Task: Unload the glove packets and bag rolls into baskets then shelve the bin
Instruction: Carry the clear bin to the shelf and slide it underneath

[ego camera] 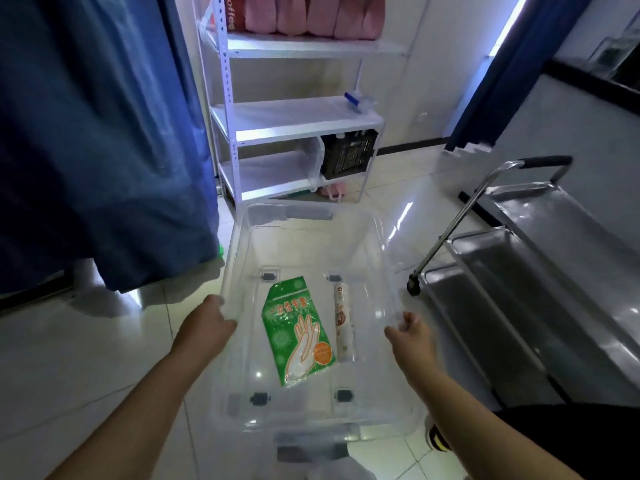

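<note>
Bin: We see a clear plastic bin (377,258) in the lower centre of the frame, over a pale tiled floor (86,358), held at both long sides.
Left hand: Our left hand (207,323), at the lower left, grips the bin's left rim with fingers curled over the edge.
Right hand: Our right hand (412,332), at the lower right, pinches the bin's right rim between thumb and curled fingers.
Glove packet: One green glove packet (298,330) printed with a pair of hands lies flat on the bin's bottom, slightly tilted, in the centre.
Bag roll: A slim white bag roll (344,323) lies just beside the packet on its right, running lengthwise along the bin.
Shelf unit: A white metal shelf unit (294,123) stands at the top centre of the frame, beyond the bin.
Shelf contents: A dark slatted basket (349,155) and a clear tub (313,164) sit on the lowest shelf; pink bags (311,15) fill the top one.
Curtain: A blue curtain (97,133) hangs across the upper left.
Trolley: A steel trolley (519,271) with a black-gripped handle stands at the right.
</note>
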Tool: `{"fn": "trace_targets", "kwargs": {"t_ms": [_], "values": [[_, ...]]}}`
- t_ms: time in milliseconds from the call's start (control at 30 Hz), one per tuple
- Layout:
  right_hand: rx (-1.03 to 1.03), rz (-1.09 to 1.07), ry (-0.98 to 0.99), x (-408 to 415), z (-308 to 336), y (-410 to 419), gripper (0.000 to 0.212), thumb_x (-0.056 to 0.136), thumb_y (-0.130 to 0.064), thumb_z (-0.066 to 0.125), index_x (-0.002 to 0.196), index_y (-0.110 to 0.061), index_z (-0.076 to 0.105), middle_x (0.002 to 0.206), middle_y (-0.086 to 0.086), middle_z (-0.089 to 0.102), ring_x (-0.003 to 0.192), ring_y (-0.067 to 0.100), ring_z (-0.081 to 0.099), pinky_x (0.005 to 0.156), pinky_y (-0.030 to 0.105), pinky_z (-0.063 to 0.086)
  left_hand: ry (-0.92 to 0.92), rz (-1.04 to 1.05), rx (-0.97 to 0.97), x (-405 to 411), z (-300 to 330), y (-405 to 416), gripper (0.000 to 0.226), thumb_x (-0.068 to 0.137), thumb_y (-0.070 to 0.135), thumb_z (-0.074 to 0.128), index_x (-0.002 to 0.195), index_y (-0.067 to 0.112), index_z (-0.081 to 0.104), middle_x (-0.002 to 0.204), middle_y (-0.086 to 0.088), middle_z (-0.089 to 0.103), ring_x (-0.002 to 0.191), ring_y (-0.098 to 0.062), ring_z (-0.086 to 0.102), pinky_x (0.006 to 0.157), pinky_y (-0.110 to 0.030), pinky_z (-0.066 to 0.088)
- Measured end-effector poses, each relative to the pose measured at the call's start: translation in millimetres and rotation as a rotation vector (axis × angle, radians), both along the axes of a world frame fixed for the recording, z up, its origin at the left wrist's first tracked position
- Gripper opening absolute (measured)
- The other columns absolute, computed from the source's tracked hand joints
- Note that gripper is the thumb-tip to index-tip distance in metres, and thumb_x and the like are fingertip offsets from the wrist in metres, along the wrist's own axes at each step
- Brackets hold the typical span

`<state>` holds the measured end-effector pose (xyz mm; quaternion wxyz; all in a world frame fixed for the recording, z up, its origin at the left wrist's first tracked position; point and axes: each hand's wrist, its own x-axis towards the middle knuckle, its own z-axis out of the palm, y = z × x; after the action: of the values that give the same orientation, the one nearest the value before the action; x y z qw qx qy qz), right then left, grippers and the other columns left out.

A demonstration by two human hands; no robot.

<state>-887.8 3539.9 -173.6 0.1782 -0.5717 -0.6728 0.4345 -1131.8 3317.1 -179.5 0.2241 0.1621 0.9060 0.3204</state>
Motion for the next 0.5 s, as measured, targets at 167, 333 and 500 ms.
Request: {"fn": "trace_targets", "kwargs": {"t_ms": [167, 333, 500], "values": [[0.013, -0.007, -0.048, -61.7, -16.7, 87.0, 0.021, 0.076, -0.009, 0.064, 0.092, -0.022, 0.057, 0.075, 0.008, 0.061, 0.064, 0.023, 0.061, 0.057, 0.035, 0.052, -0.048, -0.019, -0.006, -62.1, -17.5, 89.1, 0.047, 0.076, 0.019, 0.065, 0.119, 0.014, 0.048, 0.078, -0.005, 0.058, 0.076, -0.03, 0.061, 0.066, -0.037, 0.055], [-0.021, 0.03, -0.026, -140.4, -37.6, 185.2, 0.023, 0.075, -0.007, 0.064, 0.094, -0.019, 0.058, 0.073, 0.005, 0.062, 0.06, 0.018, 0.06, 0.052, 0.028, 0.05, -0.075, 0.017, -0.059, -128.3, -31.8, 179.6, 0.048, 0.078, 0.02, 0.064, 0.122, 0.014, 0.046, 0.076, -0.004, 0.054, 0.078, -0.03, 0.06, 0.066, -0.034, 0.052], [-0.031, 0.097, -0.068, -226.3, -41.5, 285.7, 0.024, 0.074, -0.007, 0.063, 0.091, -0.022, 0.057, 0.072, -0.002, 0.06, 0.061, 0.014, 0.059, 0.051, 0.025, 0.046, -0.077, 0.08, -0.074, -200.0, -30.0, 263.8, 0.037, 0.077, 0.017, 0.065, 0.11, 0.008, 0.052, 0.07, -0.004, 0.056, 0.064, -0.024, 0.058, 0.055, -0.028, 0.047]]}}
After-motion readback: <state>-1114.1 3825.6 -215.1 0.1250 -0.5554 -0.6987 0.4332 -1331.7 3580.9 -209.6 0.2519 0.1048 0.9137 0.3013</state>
